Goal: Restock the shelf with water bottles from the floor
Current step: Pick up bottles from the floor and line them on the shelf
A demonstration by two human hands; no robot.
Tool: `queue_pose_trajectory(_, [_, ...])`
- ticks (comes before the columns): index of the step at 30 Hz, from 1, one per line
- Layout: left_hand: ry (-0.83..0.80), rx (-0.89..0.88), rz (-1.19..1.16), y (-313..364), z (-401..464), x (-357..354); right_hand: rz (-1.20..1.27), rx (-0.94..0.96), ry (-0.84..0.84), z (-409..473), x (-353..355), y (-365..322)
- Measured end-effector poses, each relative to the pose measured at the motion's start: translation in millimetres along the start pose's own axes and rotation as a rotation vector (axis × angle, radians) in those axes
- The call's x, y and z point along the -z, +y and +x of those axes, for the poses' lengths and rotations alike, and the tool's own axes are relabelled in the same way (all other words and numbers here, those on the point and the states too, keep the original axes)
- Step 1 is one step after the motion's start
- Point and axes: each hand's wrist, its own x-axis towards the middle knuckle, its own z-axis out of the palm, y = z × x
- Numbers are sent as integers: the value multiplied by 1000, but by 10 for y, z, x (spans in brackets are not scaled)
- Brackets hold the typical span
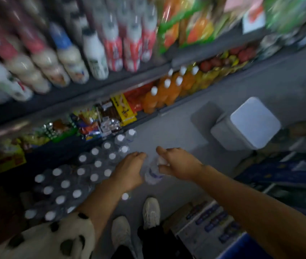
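Holding: right hand (176, 165) grips a clear plastic water bottle (153, 173) by its white-capped neck, above the grey floor (176, 124).
Left hand (129, 171): fingers curled downward beside that bottle; grip unclear.
Floor stock: white-capped clear bottles (85, 174) clustered below the shelf (77, 101).

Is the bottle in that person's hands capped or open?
Cannot tell. The right hand covers the top of the bottle, hiding any cap; the left hand is beside it.
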Motion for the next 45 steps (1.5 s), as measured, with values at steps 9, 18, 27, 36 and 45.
queue_pose_trajectory(9, [119,-317,-225,1539,-1187,2358,25,281,454,-1901,3318,-1224])
queue_pose_trajectory(18, [596,-406,-208,2687,-2198,3896,-80,233,832,-3130,5152,-2396])
queue_pose_trajectory(27, [480,-606,-268,3279,-3134,4699,-279,381,1086,-3860,5933,-3168])
queue_pose_trajectory(36, [733,-613,-263,3754,-3149,5117,-424,284,1171,-4093,6687,-3080])
queue_pose_trajectory(45, [860,-562,-207,4375,-2841,5757,-428,526,1386,-3861,7624,-2838])
